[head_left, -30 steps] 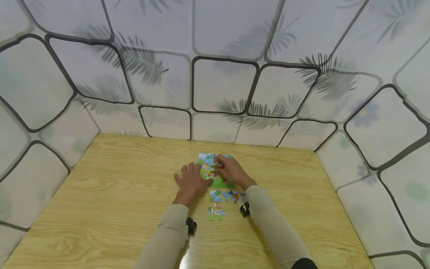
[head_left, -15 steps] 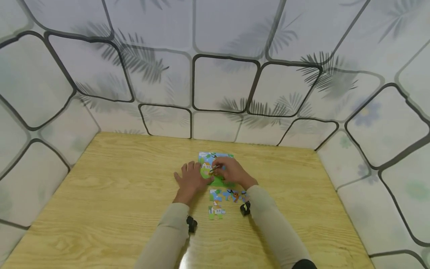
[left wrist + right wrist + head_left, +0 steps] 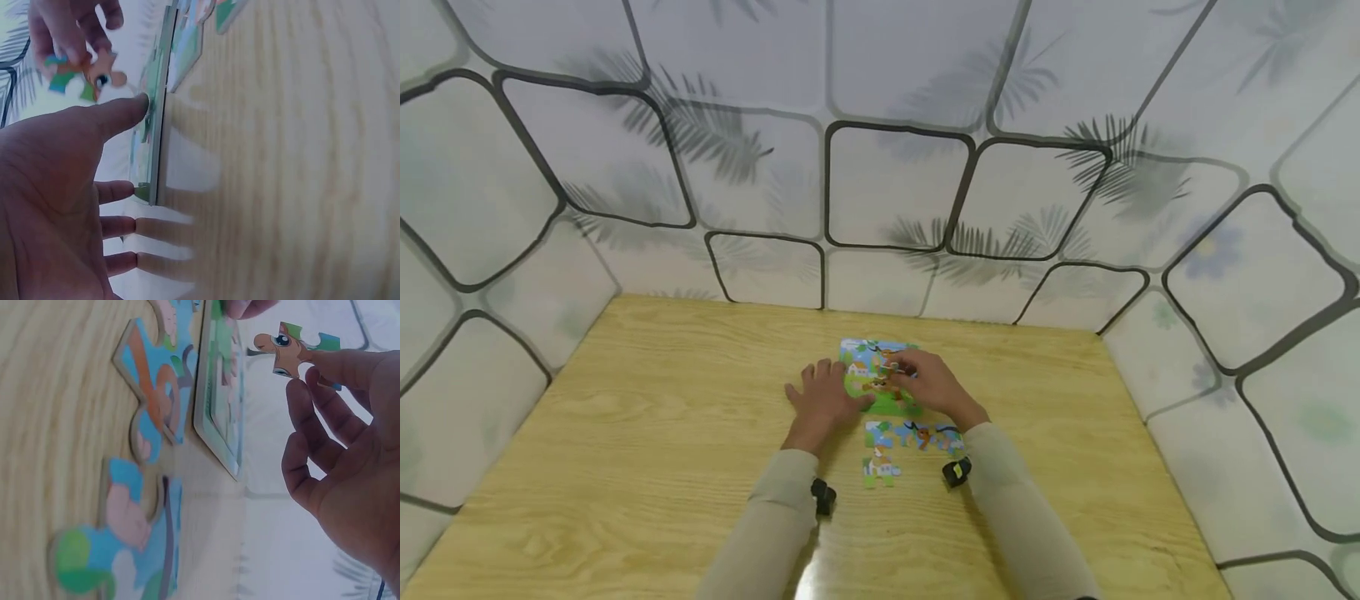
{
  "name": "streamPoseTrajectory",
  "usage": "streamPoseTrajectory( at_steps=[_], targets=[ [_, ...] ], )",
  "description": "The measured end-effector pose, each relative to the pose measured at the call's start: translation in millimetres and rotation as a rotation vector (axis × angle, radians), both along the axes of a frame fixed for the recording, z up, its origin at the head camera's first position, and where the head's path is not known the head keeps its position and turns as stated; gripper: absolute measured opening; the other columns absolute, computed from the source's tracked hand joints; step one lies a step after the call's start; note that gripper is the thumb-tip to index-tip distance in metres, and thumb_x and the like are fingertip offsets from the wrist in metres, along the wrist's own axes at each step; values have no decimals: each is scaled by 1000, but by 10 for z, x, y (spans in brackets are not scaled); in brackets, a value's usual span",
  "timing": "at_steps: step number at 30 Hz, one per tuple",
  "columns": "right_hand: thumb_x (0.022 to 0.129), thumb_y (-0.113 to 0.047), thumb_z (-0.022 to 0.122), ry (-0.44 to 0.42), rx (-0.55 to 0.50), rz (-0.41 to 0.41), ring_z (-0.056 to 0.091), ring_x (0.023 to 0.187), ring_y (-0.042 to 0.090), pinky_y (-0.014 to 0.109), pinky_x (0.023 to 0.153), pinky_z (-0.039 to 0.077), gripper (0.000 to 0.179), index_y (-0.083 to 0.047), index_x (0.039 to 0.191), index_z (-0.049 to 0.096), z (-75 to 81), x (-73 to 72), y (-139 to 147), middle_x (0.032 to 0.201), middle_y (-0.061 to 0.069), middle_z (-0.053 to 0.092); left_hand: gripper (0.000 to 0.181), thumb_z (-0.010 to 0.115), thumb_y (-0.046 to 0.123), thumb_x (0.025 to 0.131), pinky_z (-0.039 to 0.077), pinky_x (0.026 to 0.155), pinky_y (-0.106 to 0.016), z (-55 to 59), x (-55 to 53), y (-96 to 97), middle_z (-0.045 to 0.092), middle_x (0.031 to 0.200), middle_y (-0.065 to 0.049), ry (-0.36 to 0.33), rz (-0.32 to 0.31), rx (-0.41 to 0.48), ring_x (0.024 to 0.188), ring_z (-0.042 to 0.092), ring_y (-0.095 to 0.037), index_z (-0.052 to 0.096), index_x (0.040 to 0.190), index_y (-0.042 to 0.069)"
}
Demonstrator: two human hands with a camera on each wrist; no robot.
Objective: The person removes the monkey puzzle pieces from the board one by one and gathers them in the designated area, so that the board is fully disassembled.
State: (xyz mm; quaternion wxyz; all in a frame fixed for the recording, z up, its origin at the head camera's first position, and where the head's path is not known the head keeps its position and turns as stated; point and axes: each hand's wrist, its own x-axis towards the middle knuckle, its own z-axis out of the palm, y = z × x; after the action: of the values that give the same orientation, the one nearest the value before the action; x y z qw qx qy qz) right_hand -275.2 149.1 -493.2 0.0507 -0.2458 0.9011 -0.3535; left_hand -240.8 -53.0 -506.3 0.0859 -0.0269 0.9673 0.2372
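Observation:
My right hand (image 3: pixel 931 382) pinches a jigsaw piece (image 3: pixel 289 353) between thumb and fingers, above the puzzle board (image 3: pixel 891 406). The piece shows a brown animal's face with a large eye, plus green and blue patches. In the left wrist view the same jigsaw piece (image 3: pixel 103 78) hangs beyond my left thumb, apart from the board. My left hand (image 3: pixel 824 398) lies at the board's left side with fingers spread and straight, its thumb at the near left part of the board. The right hand covers part of the board's picture in the head view.
Loose jigsaw pieces lie just in front of the board: a row with a blue and orange piece (image 3: pixel 922 436) and a house piece (image 3: pixel 881 468) nearer me. A wood-grain table (image 3: pixel 662 467) meets a patterned wall covering (image 3: pixel 895 192) behind and at both sides.
The right hand has lifted the jigsaw piece at the board, turned it, and shifted slightly right, uncovering more of the board's middle. The left hand stays in place.

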Motion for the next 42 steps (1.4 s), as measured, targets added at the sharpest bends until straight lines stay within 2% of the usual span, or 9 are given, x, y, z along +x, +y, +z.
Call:
streamPoseTrajectory(
  at_steps=[6, 8, 12, 14, 21, 27, 34, 39, 42],
  targets=[
    [95, -29, 63, -39, -10, -41, 64, 90, 12, 34, 77, 54, 20, -24, 113, 66, 57, 214, 210, 106, -4, 67, 77, 58, 65, 85, 24, 103, -73, 21, -35, 3, 37, 150, -12, 10, 1, -24, 139, 30, -41, 45, 142, 15],
    [95, -28, 61, -73, -7, -3, 63, 89, 11, 31, 75, 53, 21, -24, 115, 66, 68, 303, 272, 105, -5, 67, 76, 60, 64, 84, 26, 101, -73, 18, -48, 15, 39, 147, -13, 17, 8, -32, 136, 32, -41, 45, 141, 15],
    [98, -21, 57, -175, -19, 150, 64, 81, 14, 28, 67, 53, 25, -15, 121, 65, 81, 489, 370, 101, 1, 67, 78, 65, 62, 81, 26, 100, -75, 29, -73, 43, 42, 142, -14, 33, 25, -40, 134, 34, -42, 46, 139, 14],
    [98, -20, 58, -205, -7, 200, 63, 77, 12, 26, 65, 52, 27, -13, 123, 63, 70, 567, 387, 97, 0, 66, 79, 67, 62, 80, 26, 99, -76, 35, -80, 44, 41, 143, -14, 34, 32, -41, 134, 33, -42, 46, 139, 14],
    [94, -16, 63, -199, 17, 254, 57, 71, 3, 22, 66, 49, 22, -15, 116, 62, -3, 743, 383, 83, -4, 66, 81, 66, 63, 80, 27, 99, -76, 57, -88, 40, 39, 147, -14, 18, 27, -60, 136, 32, -44, 45, 140, 14],
    [93, -14, 63, -190, 53, 219, 58, 72, 1, 22, 67, 49, 21, -17, 113, 64, -60, 818, 369, 82, -7, 65, 81, 62, 65, 81, 25, 100, -76, 60, -70, 57, 40, 146, -14, 23, 28, -55, 136, 32, -44, 45, 141, 13],
    [89, -11, 64, -142, 164, 141, 54, 72, 3, 22, 65, 47, 21, -13, 110, 67, -61, 922, 360, 82, -8, 61, 80, 63, 62, 82, 23, 101, -77, 76, -48, 71, 41, 146, -15, 24, 29, -51, 137, 31, -44, 44, 141, 12],
    [87, -12, 66, -95, 221, 87, 51, 70, 5, 22, 63, 45, 18, -12, 105, 69, -86, 976, 346, 81, -8, 59, 78, 64, 61, 82, 20, 102, -77, 31, -66, 58, 40, 146, -15, 26, 26, -33, 138, 30, -44, 45, 141, 13],
    [87, -12, 67, -62, 254, 91, 48, 67, 4, 21, 62, 44, 17, -12, 103, 69, -122, 988, 349, 77, -9, 57, 77, 64, 61, 82, 20, 103, -77, -4, -70, 56, 41, 146, -14, 35, 23, -32, 138, 30, -44, 45, 141, 14]
  ],
)
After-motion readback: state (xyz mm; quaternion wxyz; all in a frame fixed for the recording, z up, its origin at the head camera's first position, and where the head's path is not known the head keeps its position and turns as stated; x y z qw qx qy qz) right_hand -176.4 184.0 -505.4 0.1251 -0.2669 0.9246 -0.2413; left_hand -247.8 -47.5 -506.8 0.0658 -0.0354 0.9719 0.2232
